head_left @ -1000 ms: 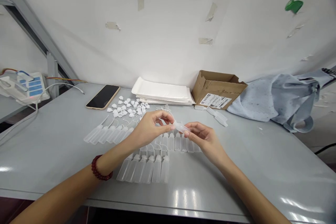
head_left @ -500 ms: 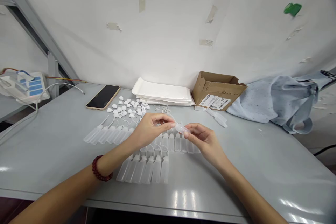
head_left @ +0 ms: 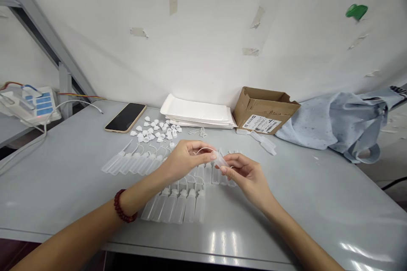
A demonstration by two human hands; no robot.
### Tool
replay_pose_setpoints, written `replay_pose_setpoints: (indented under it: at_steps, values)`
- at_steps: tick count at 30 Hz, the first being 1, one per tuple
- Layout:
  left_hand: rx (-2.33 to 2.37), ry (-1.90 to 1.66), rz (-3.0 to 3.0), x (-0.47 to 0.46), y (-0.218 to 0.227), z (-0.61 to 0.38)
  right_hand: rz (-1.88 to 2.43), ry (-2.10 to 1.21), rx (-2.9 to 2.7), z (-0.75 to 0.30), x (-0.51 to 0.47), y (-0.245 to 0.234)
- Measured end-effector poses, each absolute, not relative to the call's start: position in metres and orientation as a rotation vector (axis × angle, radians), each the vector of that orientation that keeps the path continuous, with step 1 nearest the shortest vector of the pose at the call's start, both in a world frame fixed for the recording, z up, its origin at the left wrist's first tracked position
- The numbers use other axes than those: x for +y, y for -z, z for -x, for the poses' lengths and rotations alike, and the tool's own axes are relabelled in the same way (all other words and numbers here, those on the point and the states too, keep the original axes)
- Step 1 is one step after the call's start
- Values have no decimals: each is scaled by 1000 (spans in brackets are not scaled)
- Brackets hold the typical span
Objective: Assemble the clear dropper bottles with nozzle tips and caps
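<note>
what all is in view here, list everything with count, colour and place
small clear plastic dropper bottle: one, translucent, pinched between both hands above the table
rows of clear plastic bottles: three groups, translucent, lying on the grey table
small white plastic caps: a scattered heap, too many to count, behind the bottles
black smartphone: one, left rear
stack of white flat trays: one, by the wall
open brown cardboard box: one, right of the trays
light blue cloth bag: one, far right
red bead bracelet: one, left wrist
left hand: on the bottle's tip
right hand: on its body

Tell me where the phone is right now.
In the head view the phone lies flat on the grey table, far left of centre, just left of the scattered white caps and the stack of white trays.
</note>
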State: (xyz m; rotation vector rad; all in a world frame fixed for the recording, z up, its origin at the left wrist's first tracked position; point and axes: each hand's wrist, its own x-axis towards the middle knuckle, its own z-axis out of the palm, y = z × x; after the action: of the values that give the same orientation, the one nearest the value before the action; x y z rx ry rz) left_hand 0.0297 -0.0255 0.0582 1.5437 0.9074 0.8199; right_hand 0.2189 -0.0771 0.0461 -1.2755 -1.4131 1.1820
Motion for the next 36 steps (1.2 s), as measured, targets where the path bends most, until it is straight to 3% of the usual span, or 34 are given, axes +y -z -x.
replay_pose_setpoints:
  at_steps: [6,21,27,36]
  values:
    - [826,-753,-1594,-28,-58,-31,1205,-1279,-1361,-213,-82,-44]
    - [716,-587,-1831,-28,-59,-30,1207,-1045,-1473,-209,-83,-37]
    - [871,-795,-1942,-31,-61,-31,1227,-1118,-1296,-213,-82,-43]
    - [703,-908,-2336,-43,-51,-37,1218,-1241,-1177,-211,-81,-46]
